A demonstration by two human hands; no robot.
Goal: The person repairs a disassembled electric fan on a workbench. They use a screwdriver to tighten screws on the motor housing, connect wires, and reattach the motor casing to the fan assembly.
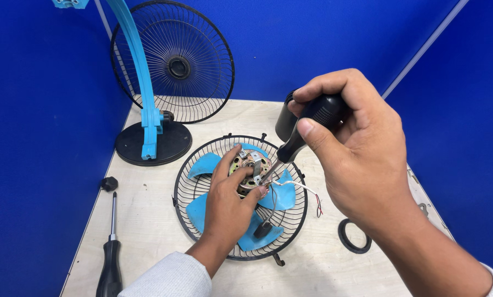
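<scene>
A black wire fan guard (pixel 187 193) lies flat on the wooden table, with a blue fan blade (pixel 205 165) inside it. On top sits a bare metal fan motor (pixel 245 160) with loose wires (pixel 304 188). My left hand (pixel 230 201) rests on the motor, fingers curled around it. My right hand (pixel 353 157) grips the black handle of a screwdriver (pixel 290 147); its tip points down onto the motor beside my left thumb.
A second screwdriver (pixel 110 250) lies at the table's left front edge, near a small black knob (pixel 109 183). A blue fan stand (pixel 147 129) on a round black base and another wire guard (pixel 172 60) stand at the back. A black ring (pixel 352 236) lies right. Blue walls surround the table.
</scene>
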